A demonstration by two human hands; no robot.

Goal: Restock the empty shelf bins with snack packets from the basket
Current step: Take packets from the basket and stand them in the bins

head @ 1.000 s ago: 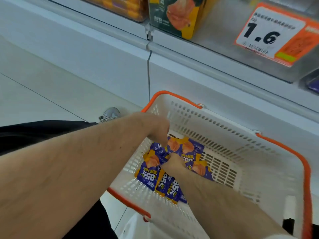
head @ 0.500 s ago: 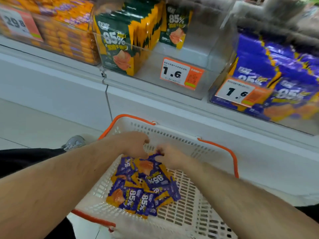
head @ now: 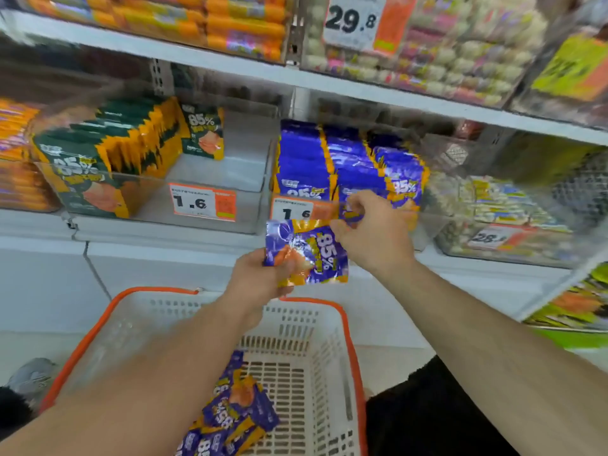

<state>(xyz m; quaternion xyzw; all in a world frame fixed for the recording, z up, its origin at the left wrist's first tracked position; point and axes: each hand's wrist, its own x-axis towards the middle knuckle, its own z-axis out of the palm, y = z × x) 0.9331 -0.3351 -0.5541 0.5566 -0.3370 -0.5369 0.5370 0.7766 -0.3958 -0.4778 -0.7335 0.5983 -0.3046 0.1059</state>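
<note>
the left hand grips the purple snack packets at the lower edge and the right hand pinches the top, just before the purple bin. they look light, soft and slippery; better to hold the edges.

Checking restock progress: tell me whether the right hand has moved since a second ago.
Yes. The right hand has risen out of the basket to the shelf's 1.6 price tag, gripping purple packets with the left hand.

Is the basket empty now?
No, purple packets lie in the basket, while both hands hold others above it.
</note>
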